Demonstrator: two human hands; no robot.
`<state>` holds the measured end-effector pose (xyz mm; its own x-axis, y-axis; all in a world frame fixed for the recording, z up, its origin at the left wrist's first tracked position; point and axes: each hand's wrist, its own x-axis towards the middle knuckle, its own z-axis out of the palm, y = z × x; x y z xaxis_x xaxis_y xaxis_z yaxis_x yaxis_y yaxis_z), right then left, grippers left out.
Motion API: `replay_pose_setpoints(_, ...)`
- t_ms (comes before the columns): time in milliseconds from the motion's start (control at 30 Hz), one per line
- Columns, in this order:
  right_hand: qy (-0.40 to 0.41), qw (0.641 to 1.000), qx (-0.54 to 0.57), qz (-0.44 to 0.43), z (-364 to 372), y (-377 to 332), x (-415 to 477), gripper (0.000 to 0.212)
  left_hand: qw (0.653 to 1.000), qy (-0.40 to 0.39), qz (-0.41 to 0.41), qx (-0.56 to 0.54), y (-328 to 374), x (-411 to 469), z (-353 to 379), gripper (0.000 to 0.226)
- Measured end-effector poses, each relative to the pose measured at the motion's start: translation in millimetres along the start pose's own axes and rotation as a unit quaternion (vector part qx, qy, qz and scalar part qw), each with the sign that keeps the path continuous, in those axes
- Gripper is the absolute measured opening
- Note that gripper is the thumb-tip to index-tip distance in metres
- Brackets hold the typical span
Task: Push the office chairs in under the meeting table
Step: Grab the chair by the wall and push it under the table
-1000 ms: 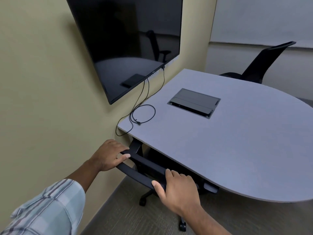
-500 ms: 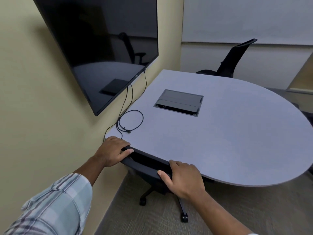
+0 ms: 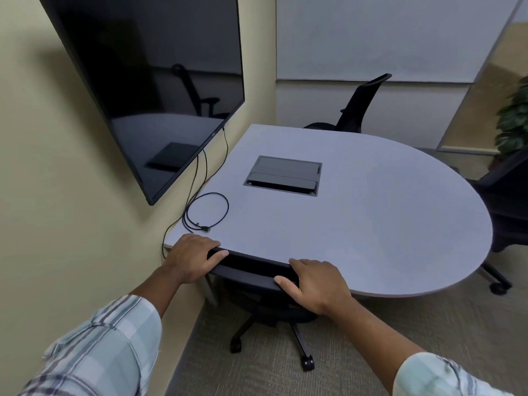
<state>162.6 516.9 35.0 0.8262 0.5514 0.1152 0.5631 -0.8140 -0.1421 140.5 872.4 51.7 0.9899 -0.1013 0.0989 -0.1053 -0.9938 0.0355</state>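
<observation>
We have both hands on the top edge of the near chair's backrest (image 3: 251, 267): our left hand (image 3: 191, 260) closed over its left end, thumb tucked along the front, and our right hand (image 3: 317, 284) wrapped over its right end. The backrest runs crosswise between our two grips, roughly along the table (image 3: 371, 230) edge, and already touches or sits just under that edge; the seat lies beyond and below our hands, hidden beneath the tabletop, with only the wheeled base (image 3: 305, 361) showing below. We judge this chair is about as far in as it goes. Two other chairs wait: one (image 3: 360, 107) far beyond our grip across the table, one (image 3: 508, 201) off to the right, nearer our right hand and probably next.
</observation>
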Motion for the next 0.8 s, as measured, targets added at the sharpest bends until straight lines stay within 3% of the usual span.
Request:
replay_pose_setpoints(167, 0.008, 1.0, 0.01, 0.007, 0.6, 0.0, -1.5, 0.086, 1.0, -0.027, 0.009, 0.01, 2.0, 2.2, -1.7, 0.078)
replay_pose_setpoints(300, 0.003, 1.0, 0.026, 0.013, -1.3, -1.5, -3.4, 0.095, 0.997, -0.072, -0.012, 0.004, 1.8, 3.7, 0.8, 0.064)
replay_pose_setpoints(467, -0.027, 0.998, 0.053, 0.032, -9.1, 0.0, -10.1, 0.102, 0.992, -0.117, 0.009, 0.047, 14.3, 10.7, -12.2, 0.102)
replay_pose_setpoints(567, -0.022, 0.997, 0.046, 0.053, -18.8, 9.4, -19.2, 0.098, 0.993, -0.108, 0.025, 0.044, 42.2, 20.3, -19.6, 0.118)
replay_pose_setpoints(800, -0.001, 0.992, 0.021, 0.128, -49.5, 59.7, -43.2, 0.092, 0.995, -0.058, 0.082, 0.021, 137.5, 61.5, -33.3, 0.105)
